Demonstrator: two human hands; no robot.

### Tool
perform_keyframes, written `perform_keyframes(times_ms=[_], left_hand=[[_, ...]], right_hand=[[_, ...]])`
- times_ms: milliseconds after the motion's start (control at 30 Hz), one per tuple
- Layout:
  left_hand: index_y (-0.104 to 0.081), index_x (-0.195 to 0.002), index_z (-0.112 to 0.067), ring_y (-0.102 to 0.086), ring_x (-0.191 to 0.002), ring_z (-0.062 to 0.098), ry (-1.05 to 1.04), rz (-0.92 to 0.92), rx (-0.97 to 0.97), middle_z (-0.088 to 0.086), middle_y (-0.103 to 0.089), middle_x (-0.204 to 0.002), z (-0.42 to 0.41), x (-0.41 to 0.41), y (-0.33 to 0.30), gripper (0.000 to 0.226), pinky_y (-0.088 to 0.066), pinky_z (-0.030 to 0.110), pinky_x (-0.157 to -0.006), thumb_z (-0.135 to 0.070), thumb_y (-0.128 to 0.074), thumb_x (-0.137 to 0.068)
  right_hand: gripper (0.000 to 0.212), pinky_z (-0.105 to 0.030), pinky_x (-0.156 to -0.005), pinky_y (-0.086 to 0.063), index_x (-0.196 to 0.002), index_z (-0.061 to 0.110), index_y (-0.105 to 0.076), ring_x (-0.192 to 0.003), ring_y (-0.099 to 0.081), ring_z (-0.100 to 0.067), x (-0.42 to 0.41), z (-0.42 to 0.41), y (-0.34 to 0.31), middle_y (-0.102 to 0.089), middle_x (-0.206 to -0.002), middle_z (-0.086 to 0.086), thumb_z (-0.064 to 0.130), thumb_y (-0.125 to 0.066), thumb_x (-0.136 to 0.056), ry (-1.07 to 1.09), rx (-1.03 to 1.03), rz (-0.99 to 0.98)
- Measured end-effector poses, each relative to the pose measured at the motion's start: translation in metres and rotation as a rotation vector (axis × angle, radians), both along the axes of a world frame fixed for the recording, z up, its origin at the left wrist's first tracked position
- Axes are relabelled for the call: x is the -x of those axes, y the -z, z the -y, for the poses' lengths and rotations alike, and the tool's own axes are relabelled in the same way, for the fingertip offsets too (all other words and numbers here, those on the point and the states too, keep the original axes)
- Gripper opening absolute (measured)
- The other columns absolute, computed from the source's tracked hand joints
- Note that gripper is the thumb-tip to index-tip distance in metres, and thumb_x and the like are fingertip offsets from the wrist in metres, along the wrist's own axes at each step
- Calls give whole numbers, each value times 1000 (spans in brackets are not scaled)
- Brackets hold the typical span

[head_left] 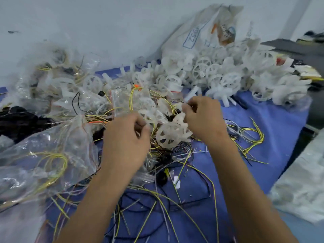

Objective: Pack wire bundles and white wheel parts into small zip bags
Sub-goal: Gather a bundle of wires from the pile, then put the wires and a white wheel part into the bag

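- Head view: both hands work over a tangle of wires (175, 172) on a blue tabletop (280, 123).
- The left hand (125, 137) has its fingers curled and pinched together on what looks like the edge of a clear bag; motion blur hides exactly what it pinches.
- The right hand (204, 118) is curled too, fingertips pinching something small and white at its top edge; whether that is a wheel part or the bag's lip I cannot tell.
- A white wheel (171, 135) sits between the two hands, just beside the right palm and resting on the wires.
- More wheels are heaped in a pile (219, 74) at the back right, in front of a big sack (198, 35).
- Filled bags (47, 142) with yellow wire inside lie at the left.
- Judgement: the step seems to be opening or loading a small zip bag.
- To do it well, keep one hand holding the mouth wide, feed the wheel hub-first, and coil the wire tight so no loose end snags in the zip.
- Lift the bundle clear of the tangle first, or neighbouring strands will drag along.
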State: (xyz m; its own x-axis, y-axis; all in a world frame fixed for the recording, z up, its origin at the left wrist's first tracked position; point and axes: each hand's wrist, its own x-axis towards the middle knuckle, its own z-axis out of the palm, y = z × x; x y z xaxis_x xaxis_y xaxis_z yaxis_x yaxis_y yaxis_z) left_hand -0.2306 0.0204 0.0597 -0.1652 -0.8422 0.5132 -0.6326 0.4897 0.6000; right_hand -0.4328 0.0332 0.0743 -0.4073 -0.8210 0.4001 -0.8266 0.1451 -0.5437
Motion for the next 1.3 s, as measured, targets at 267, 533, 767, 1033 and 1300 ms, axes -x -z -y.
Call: perform_keyframes(times_ms=[267,533,767,1033,1300], left_hand=[[-60,-118,-13,-44,-123,24,526,319,69,6,-56,-123,-23,154,25,25,-41,38,-103,-25,-61,-96],[-28,-158,-11,-21,-152,22,532,561,-100,5,-25,-166,-2,181,60,69,-21,35,-125,-44,-51,-103],[-31,-156,-8,-17,-154,22,455,569,-115,6,-25,-166,2,178,64,70,-20,37,-125,-51,-46,-103],[-72,-113,-12,-65,-102,29,697,291,-147,9,-71,-108,-3,144,17,24,-52,42,-87,-29,-63,-98],[-52,-80,-22,-54,-70,17,-172,77,185,-7,-58,-77,31,-43,4,21,-37,33,-58,-35,-58,-95]], right_hand=[[6,-35,-66,-42,-92,3,-60,-96,-60,-41,113,-20,36,-63,-104,-26,7,-56,-90,384,-447,-47],[23,-38,-69,-55,-79,5,-76,-78,-69,-31,129,-19,40,-73,-76,-15,27,-81,-83,242,-265,140],[9,-24,-61,-42,-86,12,-79,-58,-58,-10,142,-29,18,-65,-63,0,20,-75,-88,360,-73,173],[10,-22,-63,-50,-90,15,-77,-60,-61,-7,97,-13,-10,-66,-67,4,22,-78,-84,259,274,264],[10,-21,-53,-48,-97,13,-77,-51,-58,0,-46,41,-19,-71,-70,3,19,-69,-96,-257,232,506]])
